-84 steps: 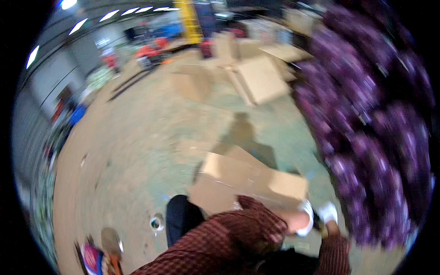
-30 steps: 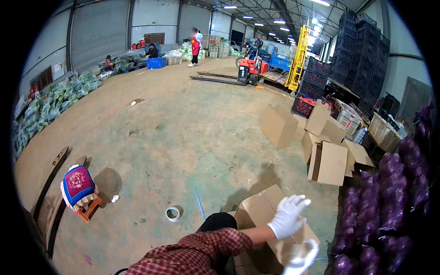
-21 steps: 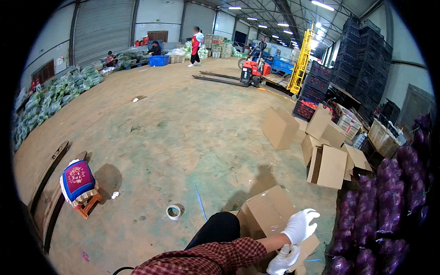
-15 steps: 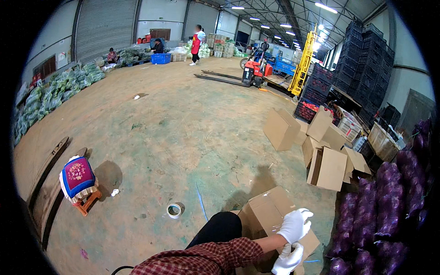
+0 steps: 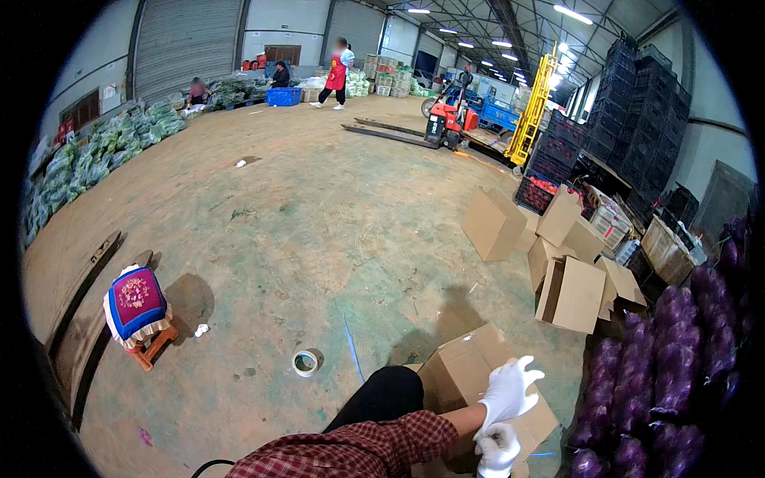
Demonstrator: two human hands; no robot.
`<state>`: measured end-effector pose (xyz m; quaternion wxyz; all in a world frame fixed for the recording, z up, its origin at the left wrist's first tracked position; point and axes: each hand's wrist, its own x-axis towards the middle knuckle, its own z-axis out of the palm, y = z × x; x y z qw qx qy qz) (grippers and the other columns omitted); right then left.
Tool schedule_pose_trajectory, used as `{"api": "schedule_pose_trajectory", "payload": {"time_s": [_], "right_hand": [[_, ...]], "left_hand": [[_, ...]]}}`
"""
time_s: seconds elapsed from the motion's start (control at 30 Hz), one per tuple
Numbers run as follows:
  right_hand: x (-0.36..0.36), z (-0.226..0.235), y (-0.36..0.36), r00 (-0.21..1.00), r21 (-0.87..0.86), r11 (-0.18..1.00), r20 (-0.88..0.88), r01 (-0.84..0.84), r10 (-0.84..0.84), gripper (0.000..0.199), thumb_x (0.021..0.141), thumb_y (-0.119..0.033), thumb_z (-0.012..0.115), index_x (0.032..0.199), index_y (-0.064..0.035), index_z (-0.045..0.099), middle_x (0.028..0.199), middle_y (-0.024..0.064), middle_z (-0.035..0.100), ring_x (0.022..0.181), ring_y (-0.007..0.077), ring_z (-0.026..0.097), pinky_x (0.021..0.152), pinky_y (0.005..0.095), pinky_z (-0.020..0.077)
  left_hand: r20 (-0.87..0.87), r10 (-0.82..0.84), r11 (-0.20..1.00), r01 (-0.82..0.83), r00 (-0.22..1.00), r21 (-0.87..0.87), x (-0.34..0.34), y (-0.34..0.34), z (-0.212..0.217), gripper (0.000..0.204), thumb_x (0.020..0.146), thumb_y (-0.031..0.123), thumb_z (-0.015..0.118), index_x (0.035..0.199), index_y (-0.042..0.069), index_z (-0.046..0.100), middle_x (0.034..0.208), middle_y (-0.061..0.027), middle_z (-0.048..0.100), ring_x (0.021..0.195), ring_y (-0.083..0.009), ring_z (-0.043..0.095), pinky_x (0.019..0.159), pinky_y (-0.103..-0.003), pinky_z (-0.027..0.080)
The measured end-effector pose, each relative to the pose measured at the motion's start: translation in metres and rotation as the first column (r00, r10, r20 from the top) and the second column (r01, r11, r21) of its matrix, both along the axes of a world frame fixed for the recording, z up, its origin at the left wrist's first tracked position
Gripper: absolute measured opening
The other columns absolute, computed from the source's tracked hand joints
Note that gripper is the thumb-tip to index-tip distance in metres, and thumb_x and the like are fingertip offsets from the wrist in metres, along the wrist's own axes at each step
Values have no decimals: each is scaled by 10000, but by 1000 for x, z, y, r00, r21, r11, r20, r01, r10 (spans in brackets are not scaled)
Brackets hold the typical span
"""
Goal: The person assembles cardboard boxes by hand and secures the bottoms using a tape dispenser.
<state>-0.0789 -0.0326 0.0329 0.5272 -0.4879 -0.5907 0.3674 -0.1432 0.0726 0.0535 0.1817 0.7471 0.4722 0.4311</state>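
Observation:
White gloves cover both hands, over a cardboard box (image 5: 464, 358) standing on the floor by my knee. My left hand (image 5: 510, 390) is held above the box with its fingers apart and nothing in them. Below it, at the left wrist, is my right hand (image 5: 498, 448), its fingers curled closed at the cuff of the left glove. The right forearm is out of sight. Left of my knee, a roll of tape (image 5: 304, 364) lies on the floor.
Open cardboard boxes (image 5: 570, 293) lie at the right, beside net bags of purple onions (image 5: 676, 358). A cushioned stool (image 5: 139, 307) stands at the left. Farther off are a red pallet truck (image 5: 442, 123), stacked black crates (image 5: 617, 103), bagged greens (image 5: 103, 159) and a walking person (image 5: 336, 76).
My left hand's fingers have spread and the hand has turned slightly. The right hand stays at the left wrist, its fingers more curled. In the back, the person in a red apron has stepped left.

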Motion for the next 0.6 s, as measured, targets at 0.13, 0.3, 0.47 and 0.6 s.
{"api": "schedule_pose_trajectory", "payload": {"time_s": [0.13,0.3,0.47,0.6], "right_hand": [[11,-8,3,908,-261,893,-310,-366,281,129,640,82,489,731,-4,519,595,87,533,431,128,455,397,211,348],[20,-14,5,878,-284,848,-318,-448,357,142,597,75,501,726,17,518,598,131,554,421,169,501,369,230,360],[20,-26,4,912,-306,889,-340,-340,232,147,633,34,550,777,21,527,634,115,555,464,171,516,440,240,406],[39,2,-3,959,-119,958,-84,261,-272,160,736,-32,576,884,14,538,786,81,563,660,190,551,626,285,462]], "left_hand": [[-115,-243,959,256,963,122,-7,5,-12,330,719,254,595,1025,129,592,1241,-96,451,1104,-318,455,924,-501,314],[-199,-337,815,391,920,427,-22,-11,24,589,692,223,627,1245,169,429,1330,-194,321,1269,-376,240,955,-634,168],[-138,-445,836,466,885,290,-13,6,-2,582,687,188,597,1234,100,418,1171,-183,437,1041,-335,451,869,-435,363],[-284,61,990,-21,957,142,-39,38,-2,601,686,255,587,1236,103,399,1144,-159,442,961,-330,478,842,-413,379]]}}
